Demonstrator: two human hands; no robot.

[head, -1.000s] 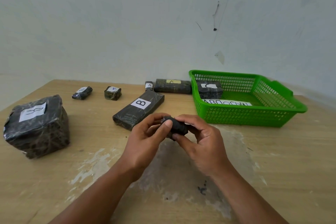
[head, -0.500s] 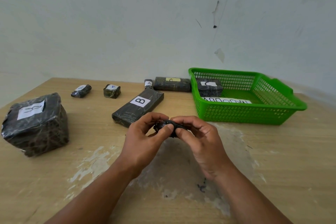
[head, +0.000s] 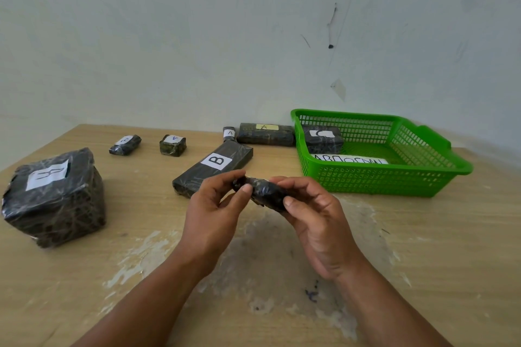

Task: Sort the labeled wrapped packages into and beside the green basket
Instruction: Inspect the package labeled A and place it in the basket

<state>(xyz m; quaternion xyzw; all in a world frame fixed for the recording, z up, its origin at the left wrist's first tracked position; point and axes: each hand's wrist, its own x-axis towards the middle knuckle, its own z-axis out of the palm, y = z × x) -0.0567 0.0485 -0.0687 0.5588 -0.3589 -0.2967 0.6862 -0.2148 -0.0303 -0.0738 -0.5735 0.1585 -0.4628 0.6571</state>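
Observation:
Both hands hold a small dark wrapped package (head: 266,193) above the table's middle; its label is hidden. My left hand (head: 214,214) pinches its left end and my right hand (head: 315,220) grips its right end. The green basket (head: 423,175) stands at the right, holding a package marked C (head: 322,139) and a lettered paper strip (head: 349,160). A long package marked B (head: 214,167) lies behind my left hand. Left of the basket lie a package with a yellow A label (head: 266,134) and a tiny one marked A (head: 229,134).
A big wrapped block (head: 55,197) with a white label sits at the left. Two small labeled packages (head: 125,144) (head: 172,144) lie at the back left. The wooden table (head: 423,262) has worn pale patches near me. A pale wall rises right behind it.
The small package has been turned in my fingers and now points more to the right. The view shifted slightly.

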